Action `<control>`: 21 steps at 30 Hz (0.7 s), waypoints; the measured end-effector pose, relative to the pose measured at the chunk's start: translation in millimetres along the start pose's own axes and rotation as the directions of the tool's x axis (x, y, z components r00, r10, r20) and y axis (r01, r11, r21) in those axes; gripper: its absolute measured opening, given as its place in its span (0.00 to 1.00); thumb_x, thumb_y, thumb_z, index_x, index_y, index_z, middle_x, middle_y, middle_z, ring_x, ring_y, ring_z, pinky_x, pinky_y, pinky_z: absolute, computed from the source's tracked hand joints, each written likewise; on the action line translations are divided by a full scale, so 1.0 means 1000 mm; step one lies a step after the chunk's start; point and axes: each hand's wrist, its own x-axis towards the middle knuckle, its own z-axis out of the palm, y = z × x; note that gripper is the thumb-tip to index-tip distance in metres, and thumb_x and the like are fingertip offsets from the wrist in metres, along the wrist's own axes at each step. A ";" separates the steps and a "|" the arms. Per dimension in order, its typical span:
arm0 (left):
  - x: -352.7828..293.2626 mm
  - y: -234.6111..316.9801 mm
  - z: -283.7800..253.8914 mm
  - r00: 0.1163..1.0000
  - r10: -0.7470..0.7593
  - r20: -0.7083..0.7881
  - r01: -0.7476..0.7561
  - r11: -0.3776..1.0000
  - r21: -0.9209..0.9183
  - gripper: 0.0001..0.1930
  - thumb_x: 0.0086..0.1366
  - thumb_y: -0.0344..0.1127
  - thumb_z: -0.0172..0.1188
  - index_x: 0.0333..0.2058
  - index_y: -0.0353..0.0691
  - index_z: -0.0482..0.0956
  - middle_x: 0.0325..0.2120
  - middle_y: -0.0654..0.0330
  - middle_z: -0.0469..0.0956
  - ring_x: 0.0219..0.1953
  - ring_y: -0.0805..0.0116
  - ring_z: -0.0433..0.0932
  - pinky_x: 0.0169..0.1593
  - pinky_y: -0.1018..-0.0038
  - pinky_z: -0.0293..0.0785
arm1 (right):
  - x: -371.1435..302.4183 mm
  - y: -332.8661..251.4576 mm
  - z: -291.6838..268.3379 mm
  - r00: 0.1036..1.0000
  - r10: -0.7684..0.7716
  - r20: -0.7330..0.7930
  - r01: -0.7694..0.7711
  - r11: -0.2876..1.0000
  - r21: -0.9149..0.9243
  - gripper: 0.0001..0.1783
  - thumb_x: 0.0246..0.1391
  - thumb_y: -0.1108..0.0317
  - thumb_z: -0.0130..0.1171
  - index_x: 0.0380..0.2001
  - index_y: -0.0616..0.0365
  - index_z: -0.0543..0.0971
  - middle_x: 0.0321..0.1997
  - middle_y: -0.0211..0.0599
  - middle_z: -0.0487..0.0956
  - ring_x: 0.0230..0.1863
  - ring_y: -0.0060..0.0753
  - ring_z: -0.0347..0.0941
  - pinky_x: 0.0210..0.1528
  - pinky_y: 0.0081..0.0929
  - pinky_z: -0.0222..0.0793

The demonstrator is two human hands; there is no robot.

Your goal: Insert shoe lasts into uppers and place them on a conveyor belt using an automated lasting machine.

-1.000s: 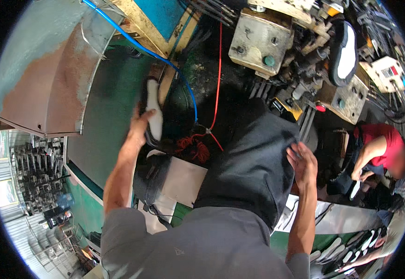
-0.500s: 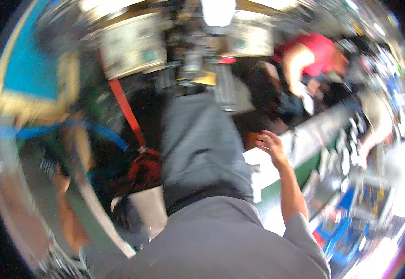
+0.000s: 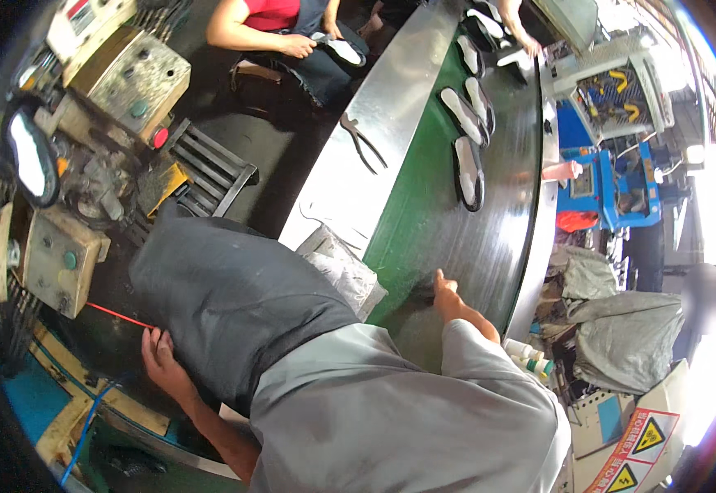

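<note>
My left hand (image 3: 165,365) hangs low beside my dark apron (image 3: 231,292), close to a thin red cord (image 3: 120,314). Its fingers are stretched and slightly apart, with nothing seen in them. Over the green conveyor belt (image 3: 399,222) reaches my right hand (image 3: 447,294), index finger extended and no object visible in it. Farther up the belt lie several dark shoes with white insoles; the nearest shoe (image 3: 469,174) is well apart from my right hand. A crumpled grey plastic bag (image 3: 340,271) rests on the metal ledge (image 3: 325,181) between apron and belt.
Pliers (image 3: 364,145) lie on the ledge. A worn machine (image 3: 140,82) at left carries another shoe (image 3: 31,156). A co-worker in red (image 3: 272,15) holds a shoe (image 3: 341,49); another person's arm (image 3: 520,29) reaches over the belt. Blue equipment (image 3: 608,185) stands at right.
My view has swung right, bringing the belt to the middle. My left hand, earlier at far left by a blurred dark thing, is now beside my apron. My right hand is over the belt.
</note>
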 end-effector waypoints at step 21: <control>0.001 0.084 0.135 0.824 0.147 0.548 -0.404 0.830 0.384 0.18 0.80 0.21 0.52 0.65 0.32 0.77 0.57 0.49 0.81 0.55 0.60 0.85 0.60 0.68 0.79 | 0.103 -0.278 -0.135 0.742 -0.652 -0.157 0.665 0.745 0.049 0.61 0.51 0.40 0.76 0.81 0.58 0.61 0.72 0.60 0.77 0.72 0.60 0.75 0.73 0.46 0.70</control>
